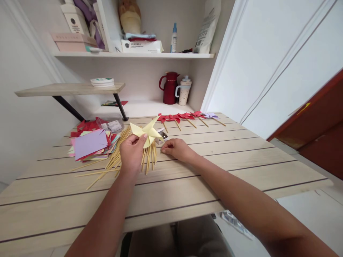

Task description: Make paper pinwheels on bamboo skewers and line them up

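Note:
My left hand (130, 155) pinches a pale yellow paper pinwheel (150, 131) near its centre, thumb on top, holding it above the table. Just to its right, my right hand (178, 149) is closed with thumb and fingertips together; whatever may be between them is too small to make out. Beside those fingertips sits a small clear box (162, 136) with shiny bits inside, partly covered by the pinwheel. Thin wooden sticks (114, 159) lie in a loose pile under and left of my left hand, and more poke out below the yellow paper.
Purple paper (90, 144) tops a stack of coloured sheets at left, near red folded paper (91, 125) and a clear plastic case (114, 125). Red pinwheels (187, 116) and a purple one (211, 115) on sticks line the back edge. Behind stand a red jug (170, 89) and a cup (184, 92).

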`<control>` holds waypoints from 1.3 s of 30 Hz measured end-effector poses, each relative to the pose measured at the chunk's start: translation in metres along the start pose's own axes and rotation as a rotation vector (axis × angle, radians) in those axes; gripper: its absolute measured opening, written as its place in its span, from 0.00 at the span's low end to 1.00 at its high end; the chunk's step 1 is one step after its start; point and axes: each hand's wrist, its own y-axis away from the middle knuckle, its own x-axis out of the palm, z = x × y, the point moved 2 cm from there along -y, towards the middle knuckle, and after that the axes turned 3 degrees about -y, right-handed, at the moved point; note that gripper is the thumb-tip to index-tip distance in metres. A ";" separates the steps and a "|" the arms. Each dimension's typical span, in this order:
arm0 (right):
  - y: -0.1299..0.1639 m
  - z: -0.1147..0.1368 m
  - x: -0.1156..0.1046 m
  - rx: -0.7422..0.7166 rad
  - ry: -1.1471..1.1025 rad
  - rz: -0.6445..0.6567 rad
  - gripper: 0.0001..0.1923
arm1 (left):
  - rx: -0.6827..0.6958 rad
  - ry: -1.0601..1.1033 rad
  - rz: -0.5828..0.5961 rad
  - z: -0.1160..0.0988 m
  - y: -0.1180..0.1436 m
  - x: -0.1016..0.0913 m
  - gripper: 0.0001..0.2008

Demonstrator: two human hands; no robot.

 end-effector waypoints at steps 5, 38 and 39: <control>0.001 0.002 0.000 -0.026 0.033 -0.010 0.07 | 0.001 -0.006 0.008 0.001 0.000 -0.001 0.16; 0.000 0.001 0.002 -0.109 0.055 -0.013 0.06 | 0.007 -0.037 0.012 -0.004 0.004 0.002 0.15; 0.000 0.001 0.002 -0.112 0.053 -0.013 0.06 | 0.008 -0.035 0.012 -0.004 0.004 0.002 0.15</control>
